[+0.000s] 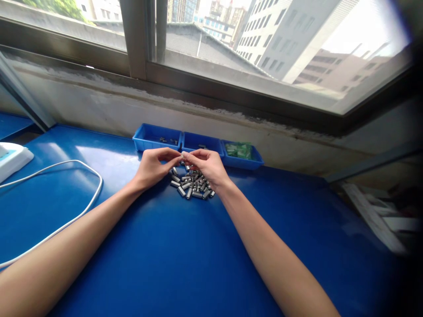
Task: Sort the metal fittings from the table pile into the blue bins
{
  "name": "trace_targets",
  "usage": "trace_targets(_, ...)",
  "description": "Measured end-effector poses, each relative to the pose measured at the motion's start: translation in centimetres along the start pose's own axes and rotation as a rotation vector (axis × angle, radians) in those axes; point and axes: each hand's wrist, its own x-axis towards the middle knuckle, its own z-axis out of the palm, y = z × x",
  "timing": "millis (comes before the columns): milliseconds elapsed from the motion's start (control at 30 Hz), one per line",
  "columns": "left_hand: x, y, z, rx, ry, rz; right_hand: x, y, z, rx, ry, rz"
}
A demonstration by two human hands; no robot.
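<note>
My left hand and my right hand meet at the fingertips, just in front of the blue bins. Both are closed in a pinch, and whatever lies between the fingertips is too small to make out. Below them a pile of short metal pieces lies on the blue table, partly covered by my right hand. Behind my hands stand the left blue bin with a few small parts, the middle blue bin with small parts, and the right blue bin holding green pieces.
A white cable curves over the table's left side from near a white device. Behind the bins are a wall and a window frame. Pale boards lie beyond the right edge.
</note>
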Motion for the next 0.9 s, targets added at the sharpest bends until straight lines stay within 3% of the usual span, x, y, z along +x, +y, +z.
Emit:
trace_targets(200, 0.8, -0.6, -0.6, -0.209, 0.299, -0.143, -0.2, -1.2, -1.8, -0.675, 0.001, -0.311)
trace_targets(333, 1.0, -0.9, -0.7, -0.298, 0.394, -0.180, -0.5, -1.5, -2.3, -0.913, -0.064, -0.300)
trace_targets(600, 0.8, -0.7, -0.4, -0.294, 0.339, -0.170, -0.8, -1.7, -1.9, -1.097, -0.148, -0.263)
trace_targets(900, 0.2, 0.3, -0.1, -0.085, 0.191, -0.119, -0.5, -0.5, -1.3, -1.128, -0.097, -0.277)
